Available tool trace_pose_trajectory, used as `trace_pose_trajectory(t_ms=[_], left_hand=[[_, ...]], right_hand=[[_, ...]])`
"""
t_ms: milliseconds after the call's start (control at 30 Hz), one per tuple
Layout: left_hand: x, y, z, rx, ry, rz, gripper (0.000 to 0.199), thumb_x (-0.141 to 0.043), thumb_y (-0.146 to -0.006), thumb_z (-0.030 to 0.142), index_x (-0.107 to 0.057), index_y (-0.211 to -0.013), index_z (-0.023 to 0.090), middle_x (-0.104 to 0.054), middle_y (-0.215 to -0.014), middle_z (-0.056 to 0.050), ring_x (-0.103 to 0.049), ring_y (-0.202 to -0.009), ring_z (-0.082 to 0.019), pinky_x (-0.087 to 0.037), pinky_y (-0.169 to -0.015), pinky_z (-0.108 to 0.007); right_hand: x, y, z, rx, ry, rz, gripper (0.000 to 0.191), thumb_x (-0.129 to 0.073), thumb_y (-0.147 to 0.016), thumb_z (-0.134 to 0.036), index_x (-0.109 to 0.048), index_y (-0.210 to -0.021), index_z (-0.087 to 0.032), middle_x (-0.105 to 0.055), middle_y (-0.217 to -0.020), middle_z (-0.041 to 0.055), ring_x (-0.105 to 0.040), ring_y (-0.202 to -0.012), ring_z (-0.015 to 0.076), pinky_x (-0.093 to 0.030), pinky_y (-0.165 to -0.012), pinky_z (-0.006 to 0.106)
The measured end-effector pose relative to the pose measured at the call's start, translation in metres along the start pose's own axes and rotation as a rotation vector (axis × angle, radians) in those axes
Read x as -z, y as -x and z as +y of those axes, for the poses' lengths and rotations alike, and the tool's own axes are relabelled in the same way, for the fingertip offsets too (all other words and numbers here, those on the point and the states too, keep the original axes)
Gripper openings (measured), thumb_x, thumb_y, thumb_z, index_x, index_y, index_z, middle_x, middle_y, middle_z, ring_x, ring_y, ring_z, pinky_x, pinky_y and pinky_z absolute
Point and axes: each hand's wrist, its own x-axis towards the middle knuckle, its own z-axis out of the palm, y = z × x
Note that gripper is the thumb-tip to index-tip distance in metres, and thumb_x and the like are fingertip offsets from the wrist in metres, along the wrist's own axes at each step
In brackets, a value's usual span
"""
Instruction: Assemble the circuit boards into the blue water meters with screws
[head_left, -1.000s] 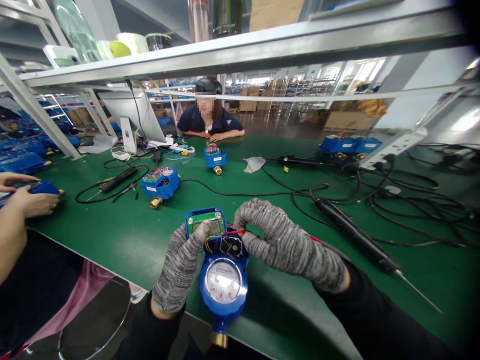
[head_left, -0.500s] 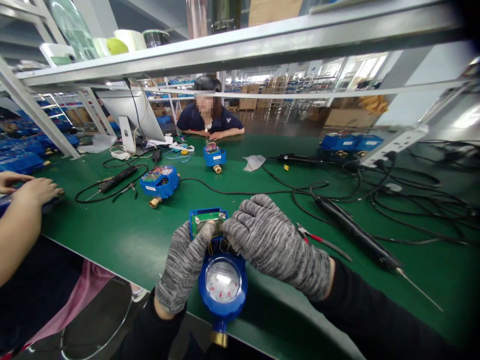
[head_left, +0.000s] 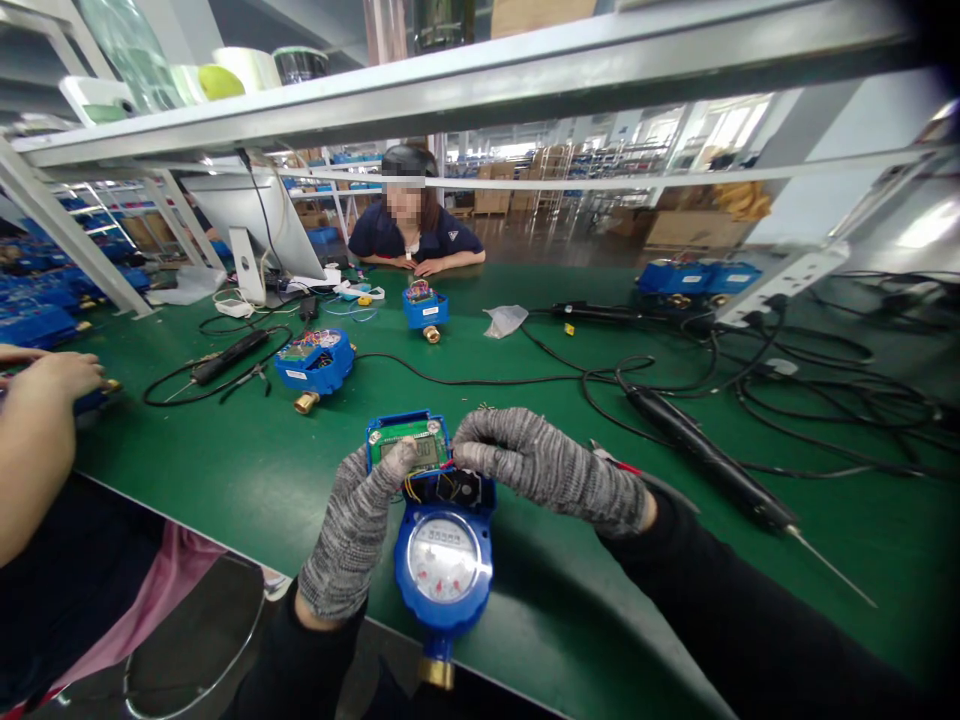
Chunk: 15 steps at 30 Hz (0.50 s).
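Observation:
A blue water meter (head_left: 444, 560) with a round dial and a brass end lies at the table's front edge. Above its dial, an opened blue housing shows a green circuit board (head_left: 384, 438) with a small display. My left hand (head_left: 356, 525), in a grey knitted glove, grips the housing's left side, its thumb on the display. My right hand (head_left: 551, 468), gloved alike, is closed at the housing's right side, fingertips pinched beside red and yellow wires. What those fingertips hold is too small to tell.
Two open blue meters (head_left: 315, 362) (head_left: 426, 309) stand further back. A black electric screwdriver (head_left: 709, 460) and red-handled pliers (head_left: 626, 466) lie at right among cables. A co-worker's hand (head_left: 64, 380) is at far left; another person (head_left: 415, 225) leans on the table opposite.
My right hand has shifted slightly down and turned, uncovering more of the housing. My left thumb has moved left, so the display's digits now show.

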Motion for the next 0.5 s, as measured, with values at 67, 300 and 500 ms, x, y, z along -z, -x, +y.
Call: trace_pose_trajectory(t_ms=[67, 300, 500], left_hand=[[0.005, -0.002, -0.008, 0.004, 0.008, -0.024, 0.029, -0.074, -0.079, 0.043, -0.078, -0.097, 0.021, -0.077, -0.106, -0.004, -0.07, -0.105, -0.029, -0.053, -0.101, -0.043], [0.018, -0.004, -0.022, -0.039, -0.029, -0.008, 0.025, -0.073, -0.082, 0.04, -0.077, -0.101, 0.023, -0.075, -0.114, -0.003, -0.066, -0.114, -0.026, -0.048, -0.109, -0.04], [0.02, -0.004, -0.023, -0.08, -0.049, -0.024, 0.022, -0.072, -0.084, 0.034, -0.077, -0.102, 0.024, -0.076, -0.114, -0.002, -0.068, -0.113, -0.025, -0.051, -0.105, -0.037]], right_hand=[[-0.003, -0.002, 0.003, -0.052, -0.096, 0.012, 0.02, -0.061, -0.095, -0.035, -0.068, -0.089, -0.016, -0.065, -0.08, -0.0001, -0.06, -0.073, 0.0151, -0.048, -0.064, 0.027], [-0.003, -0.011, 0.003, -0.073, -0.146, 0.021, 0.019, -0.067, -0.09, -0.035, -0.069, -0.086, -0.016, -0.067, -0.077, 0.0, -0.062, -0.07, 0.0156, -0.048, -0.061, 0.027], [0.0, -0.013, -0.002, -0.006, -0.073, 0.039, 0.015, -0.065, -0.09, -0.031, -0.069, -0.087, -0.016, -0.069, -0.081, 0.001, -0.063, -0.074, 0.0162, -0.049, -0.065, 0.028]])
